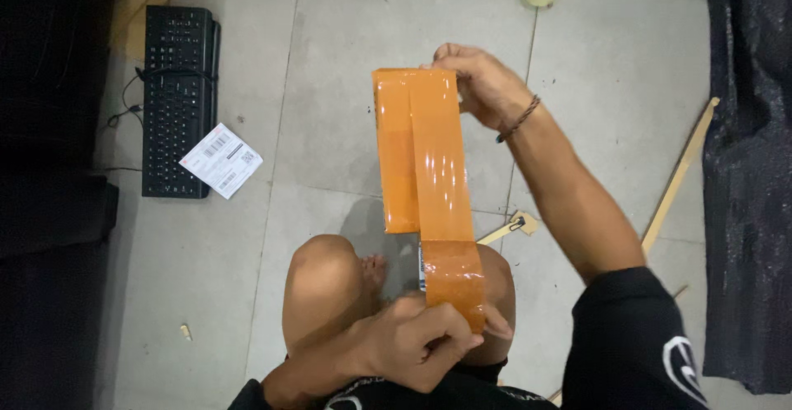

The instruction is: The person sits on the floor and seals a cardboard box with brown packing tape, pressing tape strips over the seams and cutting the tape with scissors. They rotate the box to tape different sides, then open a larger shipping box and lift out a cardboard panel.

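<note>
Left hand, by the knees, grips a tape roll; brown strip runs up along an orange parcel. Right hand grasps the parcel's far end. Step: taping lengthwise. Next calls for pressing down and cutting.

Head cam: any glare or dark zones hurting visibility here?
Head view: bright glare streaks on the orange tape strip and the parcel behind it; left edge and the black sheet at right fall nearly black; both hands, right and left, look sharp.
</note>
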Demonstrator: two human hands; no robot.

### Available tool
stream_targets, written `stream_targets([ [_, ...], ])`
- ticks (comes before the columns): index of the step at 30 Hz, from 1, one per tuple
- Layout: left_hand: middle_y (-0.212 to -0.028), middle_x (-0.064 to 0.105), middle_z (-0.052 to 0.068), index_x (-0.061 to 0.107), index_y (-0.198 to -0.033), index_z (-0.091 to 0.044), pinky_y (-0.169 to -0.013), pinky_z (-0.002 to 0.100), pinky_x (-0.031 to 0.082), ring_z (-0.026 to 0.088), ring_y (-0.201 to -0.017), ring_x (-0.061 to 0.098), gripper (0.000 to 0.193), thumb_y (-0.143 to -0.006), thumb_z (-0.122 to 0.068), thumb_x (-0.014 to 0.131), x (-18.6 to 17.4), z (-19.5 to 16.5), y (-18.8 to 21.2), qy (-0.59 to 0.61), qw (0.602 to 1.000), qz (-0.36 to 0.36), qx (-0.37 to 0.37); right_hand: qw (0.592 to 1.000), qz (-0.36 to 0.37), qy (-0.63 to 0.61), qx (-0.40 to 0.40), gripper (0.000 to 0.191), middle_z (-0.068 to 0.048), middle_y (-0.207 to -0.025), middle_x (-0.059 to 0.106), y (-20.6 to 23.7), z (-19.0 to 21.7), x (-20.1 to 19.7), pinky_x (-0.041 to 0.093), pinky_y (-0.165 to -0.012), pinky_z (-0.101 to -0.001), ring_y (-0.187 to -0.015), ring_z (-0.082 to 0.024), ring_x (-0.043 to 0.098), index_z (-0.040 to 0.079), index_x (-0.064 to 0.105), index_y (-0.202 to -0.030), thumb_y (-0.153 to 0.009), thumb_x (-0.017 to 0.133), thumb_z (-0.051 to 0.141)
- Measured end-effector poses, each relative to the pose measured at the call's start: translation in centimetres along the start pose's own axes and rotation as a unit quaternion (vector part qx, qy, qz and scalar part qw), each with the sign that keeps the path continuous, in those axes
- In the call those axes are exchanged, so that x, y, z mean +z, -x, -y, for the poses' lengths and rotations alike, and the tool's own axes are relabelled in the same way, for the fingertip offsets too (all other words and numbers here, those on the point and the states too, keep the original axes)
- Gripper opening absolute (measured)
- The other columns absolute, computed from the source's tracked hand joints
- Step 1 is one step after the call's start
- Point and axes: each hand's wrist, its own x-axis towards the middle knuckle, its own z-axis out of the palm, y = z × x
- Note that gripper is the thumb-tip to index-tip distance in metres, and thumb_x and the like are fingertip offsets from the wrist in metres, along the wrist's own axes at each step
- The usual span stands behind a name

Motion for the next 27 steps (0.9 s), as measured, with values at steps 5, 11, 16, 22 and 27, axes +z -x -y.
stream_targets([
  [5, -0.122, 0.07, 0.022, 0.047, -0.102, -0.001, -0.075, 0.031, 0.062, 0.03, -0.098, 0.076, 0.017, -0.104, 0.008, 0.062, -0.1, -0.1, -0.3, 0.013, 1.0, -0.006, 0.028, 0.99, -0.083, 0.117, 0.012, 0.008, 0.003, -0.091, 0.065, -1.0, -3.6, 0.3, 0.048, -0.068, -0.0256, -0.082, -0.009, 0.058, 0.016, 0.063, -0.099, -0.098, 0.061, 0.024],
  [11, -0.122, 0.071, 0.024, 0.046, -0.101, -0.001, -0.076, 0.03, 0.063, 0.031, -0.106, 0.076, 0.018, -0.104, 0.008, 0.061, -0.2, 0.0, -0.6, 0.017, 1.0, -0.004, 0.012, 0.987, -0.076, -0.007, -0.144, 0.024, -0.007, -0.111, 0.075, 0.6, -0.7, 0.5, 0.06, -0.093, -0.035, -0.102, -0.016, 0.072, 0.006, 0.067, -0.116, -0.095, 0.064, 0.017],
  [16, -0.119, 0.072, 0.024, 0.047, -0.099, -0.001, -0.076, 0.032, 0.061, 0.029, -0.099, 0.076, 0.019, -0.102, 0.008, 0.063, -0.2, -0.1, -0.5, 0.007, 1.0, -0.006, 0.012, 0.959, 0.03, 0.189, -0.208, 0.022, -0.006, -0.11, 0.075, 3.5, 3.6, 1.9, 0.057, -0.098, -0.0323, -0.105, -0.015, 0.07, 0.005, 0.074, -0.115, -0.102, 0.069, 0.022],
  [22, -0.119, 0.073, 0.022, 0.047, -0.1, -0.001, -0.083, 0.031, 0.063, 0.027, -0.103, 0.077, 0.016, -0.105, 0.005, 0.061, 0.3, 0.2, 0.4, 0.022, 0.998, -0.023, -0.045, 0.961, 0.029, 0.195, -0.194, 0.029, -0.008, -0.103, 0.078, 3.5, 4.6, 3.6, 0.058, -0.089, -0.0298, -0.095, -0.015, 0.072, 0.004, 0.078, -0.115, -0.098, 0.074, 0.026],
  [27, -0.111, 0.075, 0.017, 0.05, -0.095, -0.001, -0.071, 0.03, 0.058, 0.021, -0.085, 0.073, 0.015, -0.102, 0.004, 0.062, 0.8, 2.9, 1.6, -0.005, 0.997, -0.053, -0.059, 0.956, -0.001, 0.228, -0.187, 0.028, -0.008, -0.099, 0.079, 3.6, 4.9, 3.2, 0.059, -0.083, -0.0285, -0.09, -0.014, 0.073, 0.004, 0.079, -0.114, -0.098, 0.073, 0.025],
])
